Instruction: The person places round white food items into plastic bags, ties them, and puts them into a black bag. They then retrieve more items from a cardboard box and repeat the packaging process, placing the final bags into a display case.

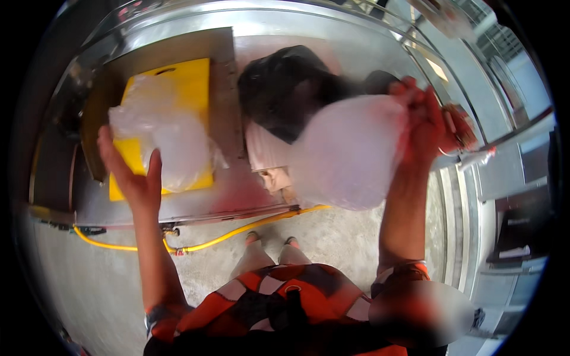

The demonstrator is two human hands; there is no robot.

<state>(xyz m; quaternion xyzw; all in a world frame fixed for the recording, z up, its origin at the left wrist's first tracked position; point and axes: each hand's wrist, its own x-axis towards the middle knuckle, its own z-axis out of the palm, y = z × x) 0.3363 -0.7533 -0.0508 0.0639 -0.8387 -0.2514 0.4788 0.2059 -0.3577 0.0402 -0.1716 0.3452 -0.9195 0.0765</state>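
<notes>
My right hand (421,118) grips the gathered top of a translucent, rounded plastic bag (347,153), which hangs at the right over the table's front edge; its contents cannot be made out. At the left, my left hand (133,178) is raised with thumb and fingers apart, holding nothing. Beyond it, clear plastic bags (178,147) lie on a yellow cutting board (196,93). Behind the held bag sits a black plastic bag (285,89), partly hidden by it.
The metal table (236,187) carries a dark panel behind the board and a pale stack (267,149) near its front. A yellow hose (240,232) runs below the front edge. Metal rails and shelving stand at the right; concrete floor (205,271) lies beneath me.
</notes>
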